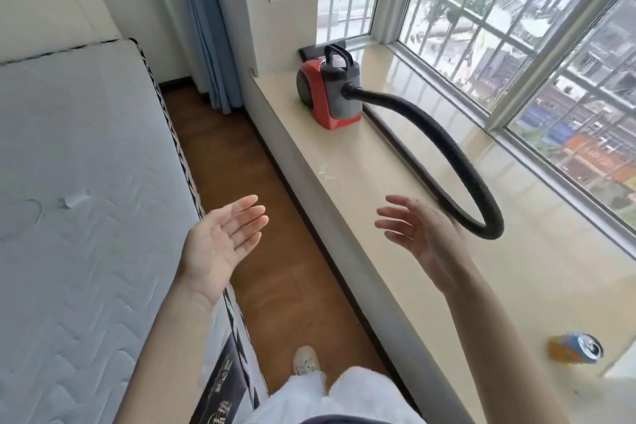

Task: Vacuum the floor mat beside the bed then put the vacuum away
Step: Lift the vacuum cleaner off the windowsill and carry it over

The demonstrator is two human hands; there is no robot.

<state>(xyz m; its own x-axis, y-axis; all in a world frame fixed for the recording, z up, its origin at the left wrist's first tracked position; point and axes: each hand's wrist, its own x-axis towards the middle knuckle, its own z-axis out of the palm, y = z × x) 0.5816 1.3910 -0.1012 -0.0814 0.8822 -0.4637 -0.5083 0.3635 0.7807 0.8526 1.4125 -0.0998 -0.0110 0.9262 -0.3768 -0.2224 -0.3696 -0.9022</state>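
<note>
Vacuum [328,93] sits on windowsill [378,203] (both hands empty).

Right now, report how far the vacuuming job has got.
Possibly done: the vacuum stands on the window ledge, hose curling free, which could be where it is kept. In hand: nothing; the left hand and right hand are open and empty. Left: unclear, since no mat shows on the floor strip beside the bed.

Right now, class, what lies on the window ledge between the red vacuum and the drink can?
In the head view, the vacuum's black hose loops over the ledge between the vacuum and the can; otherwise bare ledge.
</note>
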